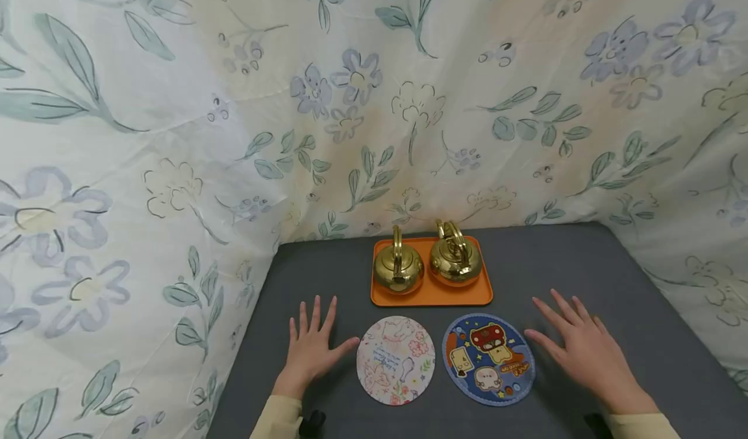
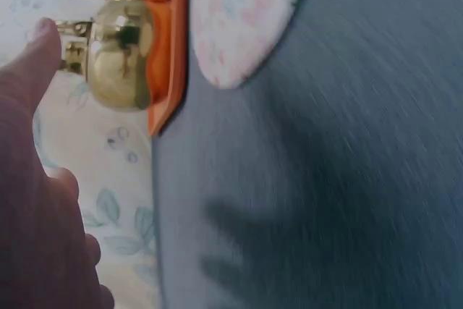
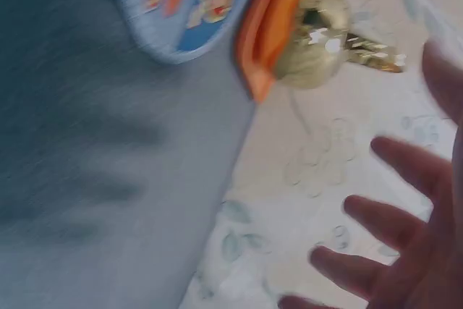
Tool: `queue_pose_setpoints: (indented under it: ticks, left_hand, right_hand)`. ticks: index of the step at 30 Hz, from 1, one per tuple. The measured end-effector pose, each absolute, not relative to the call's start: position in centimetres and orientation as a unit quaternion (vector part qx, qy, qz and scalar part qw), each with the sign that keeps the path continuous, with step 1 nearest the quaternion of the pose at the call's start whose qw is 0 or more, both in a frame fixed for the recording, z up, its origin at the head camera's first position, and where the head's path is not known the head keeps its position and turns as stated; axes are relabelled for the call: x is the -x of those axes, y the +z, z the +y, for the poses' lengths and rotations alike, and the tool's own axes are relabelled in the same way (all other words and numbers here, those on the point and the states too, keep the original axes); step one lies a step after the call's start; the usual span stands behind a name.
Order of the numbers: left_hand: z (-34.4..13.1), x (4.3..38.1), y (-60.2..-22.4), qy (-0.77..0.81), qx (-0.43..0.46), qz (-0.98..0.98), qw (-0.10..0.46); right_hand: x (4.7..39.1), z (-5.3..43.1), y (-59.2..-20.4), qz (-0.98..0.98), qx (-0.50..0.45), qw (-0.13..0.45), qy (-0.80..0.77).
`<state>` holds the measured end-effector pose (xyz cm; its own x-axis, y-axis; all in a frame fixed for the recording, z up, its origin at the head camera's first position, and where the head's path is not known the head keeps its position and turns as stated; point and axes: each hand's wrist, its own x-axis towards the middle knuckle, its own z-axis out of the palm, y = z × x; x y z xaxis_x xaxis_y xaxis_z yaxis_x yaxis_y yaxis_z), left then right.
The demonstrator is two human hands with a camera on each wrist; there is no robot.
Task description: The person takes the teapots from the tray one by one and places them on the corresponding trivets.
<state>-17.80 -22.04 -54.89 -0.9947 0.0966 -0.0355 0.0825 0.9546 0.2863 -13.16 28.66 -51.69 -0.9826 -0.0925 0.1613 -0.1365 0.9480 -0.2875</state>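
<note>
Neither hand grips anything; the left hand (image 1: pixel 312 354) and right hand (image 1: pixel 589 354) hover, fingers spread, over the table (image 1: pixel 327 276), beside the outer edges of the pink mat (image 1: pixel 395 361) and blue mat (image 1: pixel 489 360); both mats lie flat before the near edge of the orange tray (image 1: pixel 432 299), which sits by the table's far edge and carries the left kettle (image 1: pixel 403 273) and right kettle (image 1: pixel 456 267). A kettle lifted carelessly might knock its neighbour, because they stand so close together; a push on the tray's near edge could drive it into the floral cloth (image 1: pixel 350 186), since little table seems left behind it; a low sweep of a thumb might drag a mat askew, as both look thin and loose.

The head view shows both mats whole and seems to set the left thumb at the pink mat's edge; the left wrist view shows that thumb well apart from it, with the hand's shadow (image 2: pixel 289 236) on the table; the right wrist view likewise shows lifted fingers, but only part of the blue mat.
</note>
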Motion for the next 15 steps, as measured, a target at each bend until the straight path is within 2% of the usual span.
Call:
queue_pose_setpoints:
  ticks: [11,15]
  left_hand:
    - [-20.2,20.3,-55.5,0.196,-0.061,0.977,0.051]
    - [-19.4,21.1,-55.6,0.224,-0.065,0.970,0.068]
  right_hand:
    - [13.6,26.4,-48.9,-0.953,-0.057,0.216,0.207]
    - [14.0,25.7,-48.1,-0.943,-0.067,0.235,0.227]
